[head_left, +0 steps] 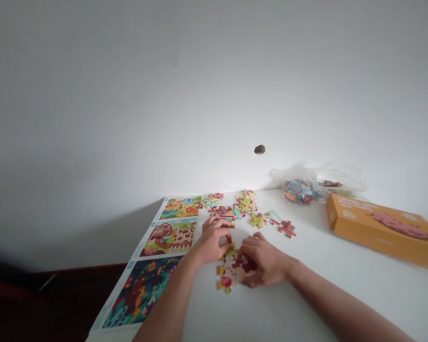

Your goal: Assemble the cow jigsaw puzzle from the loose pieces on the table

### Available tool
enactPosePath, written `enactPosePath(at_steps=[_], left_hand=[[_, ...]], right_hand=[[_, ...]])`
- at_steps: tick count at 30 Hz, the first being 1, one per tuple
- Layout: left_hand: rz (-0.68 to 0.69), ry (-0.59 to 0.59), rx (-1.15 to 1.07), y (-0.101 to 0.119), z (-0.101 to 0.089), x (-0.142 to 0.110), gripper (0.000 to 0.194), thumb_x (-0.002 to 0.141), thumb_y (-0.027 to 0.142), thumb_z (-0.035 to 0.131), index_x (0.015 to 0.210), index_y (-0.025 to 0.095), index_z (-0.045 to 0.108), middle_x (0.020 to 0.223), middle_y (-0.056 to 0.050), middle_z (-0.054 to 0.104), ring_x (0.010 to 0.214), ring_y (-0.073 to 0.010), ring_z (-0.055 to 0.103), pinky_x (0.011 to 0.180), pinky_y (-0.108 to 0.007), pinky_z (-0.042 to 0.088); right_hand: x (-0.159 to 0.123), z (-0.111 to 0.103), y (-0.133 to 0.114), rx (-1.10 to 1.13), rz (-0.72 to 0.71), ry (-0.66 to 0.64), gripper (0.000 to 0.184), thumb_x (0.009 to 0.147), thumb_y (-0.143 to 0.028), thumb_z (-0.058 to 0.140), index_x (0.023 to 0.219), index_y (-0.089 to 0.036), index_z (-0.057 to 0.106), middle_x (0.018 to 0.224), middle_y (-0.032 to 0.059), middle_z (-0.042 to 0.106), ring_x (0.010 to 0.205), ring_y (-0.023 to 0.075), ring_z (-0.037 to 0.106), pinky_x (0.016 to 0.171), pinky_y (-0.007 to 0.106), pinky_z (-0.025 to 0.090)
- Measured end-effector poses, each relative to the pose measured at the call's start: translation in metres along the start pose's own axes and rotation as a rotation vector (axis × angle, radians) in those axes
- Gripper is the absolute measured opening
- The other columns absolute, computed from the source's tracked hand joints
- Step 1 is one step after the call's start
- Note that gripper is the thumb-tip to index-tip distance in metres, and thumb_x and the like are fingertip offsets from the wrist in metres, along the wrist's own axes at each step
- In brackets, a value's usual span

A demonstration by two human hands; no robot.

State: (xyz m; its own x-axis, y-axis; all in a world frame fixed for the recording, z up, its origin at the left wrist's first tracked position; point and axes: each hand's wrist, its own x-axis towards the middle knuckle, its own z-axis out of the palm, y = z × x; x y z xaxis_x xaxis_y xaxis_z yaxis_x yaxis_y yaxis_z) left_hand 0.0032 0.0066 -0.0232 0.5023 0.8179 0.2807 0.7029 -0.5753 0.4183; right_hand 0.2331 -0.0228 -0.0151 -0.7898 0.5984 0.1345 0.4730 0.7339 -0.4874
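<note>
Head view: part-joined puzzle flat on white counter, inward from left edge, nearer front edge than loose pieces. Left hand at puzzle's upper end, fingers bent, thumb against green part; right hand curled over its right side, covering brown patch. Whether either hand pinches piece: cannot tell. Three pictures line left edge. Loose pieces toward far edge. Bags near far edge, behind orange box.
</note>
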Motion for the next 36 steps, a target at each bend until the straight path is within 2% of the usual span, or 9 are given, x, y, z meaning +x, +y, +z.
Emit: enactPosePath(at_steps=[12,14,18,20,30,33,36], left_hand=[[-0.017,-0.036,0.008,0.002,-0.004,-0.001,0.009,0.073,0.027,0.074,0.080,0.026,0.069,0.123,-0.001,0.060,0.125,-0.0287,0.042,0.114,-0.049,0.023],[-0.005,-0.086,0.001,0.003,-0.006,-0.001,0.020,0.070,0.031,0.077,0.089,0.028,0.070,0.129,-0.001,0.056,0.129,-0.0310,0.039,0.115,-0.051,0.020],[0.046,-0.199,-0.012,0.003,-0.007,-0.003,0.062,0.052,0.042,0.089,0.110,0.033,0.067,0.141,-0.004,0.046,0.139,-0.0383,0.025,0.117,-0.057,0.011],[0.050,-0.216,-0.004,0.004,-0.007,-0.003,0.071,0.048,0.044,0.090,0.113,0.033,0.066,0.143,-0.005,0.043,0.141,-0.0399,0.022,0.118,-0.057,0.008],[0.019,-0.236,0.017,0.007,-0.008,-0.002,0.070,0.048,0.044,0.090,0.113,0.036,0.066,0.146,-0.003,0.041,0.142,-0.0407,0.022,0.119,-0.059,0.008],[0.029,-0.219,0.003,0.007,-0.009,-0.003,0.063,0.053,0.041,0.088,0.111,0.036,0.067,0.146,-0.001,0.042,0.142,-0.0388,0.023,0.119,-0.058,0.011],[0.018,-0.154,-0.004,0.007,-0.009,-0.003,0.039,0.066,0.036,0.081,0.104,0.034,0.070,0.142,0.000,0.048,0.140,-0.0345,0.028,0.118,-0.055,0.015]], right_hand=[[-0.004,-0.004,-0.002,-0.016,-0.028,0.004,0.040,0.066,-0.043,0.079,0.096,-0.022,0.063,0.088,0.0000,0.060,0.081,0.0177,0.053,0.085,0.035,0.030],[-0.004,-0.005,-0.003,-0.020,-0.032,0.001,0.039,0.067,-0.043,0.079,0.096,-0.022,0.063,0.088,0.0003,0.060,0.082,0.0181,0.053,0.085,0.035,0.030],[-0.004,-0.005,-0.003,-0.039,-0.043,0.000,0.039,0.068,-0.045,0.078,0.095,-0.021,0.063,0.089,0.0007,0.060,0.083,0.0184,0.053,0.086,0.035,0.030],[-0.004,-0.005,-0.002,-0.050,-0.045,-0.004,0.040,0.068,-0.047,0.078,0.094,-0.021,0.062,0.090,0.0007,0.060,0.084,0.0184,0.053,0.086,0.035,0.030],[-0.003,-0.002,0.000,-0.052,-0.061,-0.005,0.043,0.066,-0.052,0.079,0.090,-0.021,0.060,0.090,0.0006,0.060,0.082,0.0182,0.053,0.085,0.035,0.031],[-0.005,-0.006,0.003,-0.004,-0.066,0.057,0.036,0.072,-0.043,0.076,0.098,-0.022,0.062,0.092,0.0012,0.061,0.083,0.0187,0.054,0.083,0.035,0.032],[-0.009,-0.013,0.009,0.032,0.015,0.206,0.021,0.082,-0.025,0.064,0.103,-0.022,0.062,0.089,0.0013,0.060,0.081,0.0171,0.054,0.080,0.034,0.033]])
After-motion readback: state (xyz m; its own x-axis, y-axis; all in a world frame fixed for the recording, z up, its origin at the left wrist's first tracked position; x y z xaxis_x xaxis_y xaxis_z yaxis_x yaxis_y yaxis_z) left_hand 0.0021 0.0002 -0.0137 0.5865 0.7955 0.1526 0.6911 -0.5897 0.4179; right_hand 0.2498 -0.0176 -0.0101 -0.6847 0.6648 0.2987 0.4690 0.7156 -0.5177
